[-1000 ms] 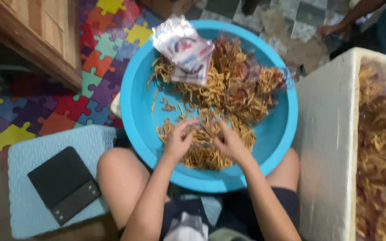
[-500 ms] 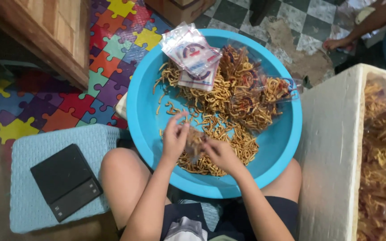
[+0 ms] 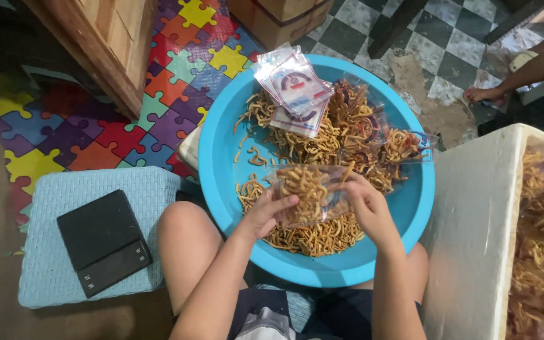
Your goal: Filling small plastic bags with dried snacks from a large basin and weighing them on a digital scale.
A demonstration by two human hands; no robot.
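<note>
Both hands grip a clear plastic bag (image 3: 310,192) part-filled with fried snack sticks, the left hand (image 3: 266,214) curled on its left edge, the right hand (image 3: 368,208) on its right, above the blue basin (image 3: 221,157). Keeping the mouth upward and the grip even should stop spills. Flat empty bags with red-and-blue round labels (image 3: 294,85) lie at the basin's far rim; filled bags (image 3: 379,135) sit right.

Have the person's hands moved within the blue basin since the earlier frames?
Yes. Both hands, left hand and right hand, have lifted off the snack pile toward the blue basin centre, now holding a filled clear bag.
</note>
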